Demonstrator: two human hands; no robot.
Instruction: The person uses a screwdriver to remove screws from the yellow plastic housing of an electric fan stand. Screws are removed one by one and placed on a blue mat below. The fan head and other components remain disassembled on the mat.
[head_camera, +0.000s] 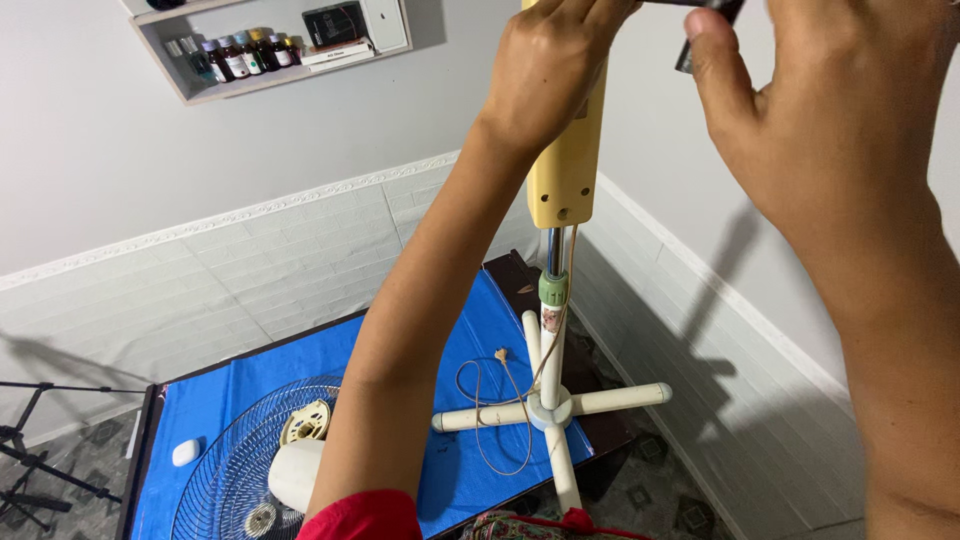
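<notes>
Reaching up near the top edge of the view, the left hand (555, 65) curls its fingers around the upper end of a yellowed plastic fan housing (568, 165), gripping it. The right hand (830, 110) is closed on a dark tool (700, 30) at the top right, thumb pressed along it; the tool's end is cut off by the frame. Below the housing, a chrome pole (553, 255) runs down through a green collar (553, 289) to a cream cross-shaped base (552, 408) standing on a blue sheet (460, 330). A thin cord (490, 400) loops beside the base. Farther left on the sheet lie a wire fan guard (215, 470), a cream motor part (297, 472) and a small white object (186, 452). A wall shelf (270, 70) with bottles hangs far left.
</notes>
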